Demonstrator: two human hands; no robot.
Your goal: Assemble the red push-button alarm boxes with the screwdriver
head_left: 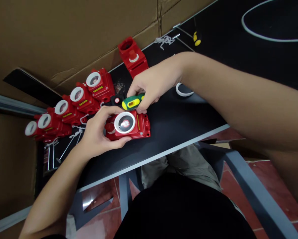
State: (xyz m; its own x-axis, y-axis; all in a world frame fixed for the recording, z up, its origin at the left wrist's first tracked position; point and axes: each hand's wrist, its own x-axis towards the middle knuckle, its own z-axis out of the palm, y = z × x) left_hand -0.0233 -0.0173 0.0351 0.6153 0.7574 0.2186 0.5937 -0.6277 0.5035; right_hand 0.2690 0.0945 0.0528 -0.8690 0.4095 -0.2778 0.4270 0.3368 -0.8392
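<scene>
A red housing [142, 124] with a white-rimmed round window [125, 122] lies on the black table in front of me. My left hand [100, 127] grips its left end, thumb along the near side and fingers over the far side. My right hand [151, 84] is closed around a screwdriver [133, 102] with a green and yellow handle, held at the housing's far edge. The screwdriver's shaft and tip cannot be made out. Just beyond my left fingers sits a small black part [116, 100] with a round red and white face.
Several similar red housings [99, 84] stand in a row at the left. An open red housing [133, 58] is at the back. A white ring [184, 89] lies under my right forearm. Yellow-ended tools [196, 39], white cord [165, 40] and cardboard [101, 30] line the back.
</scene>
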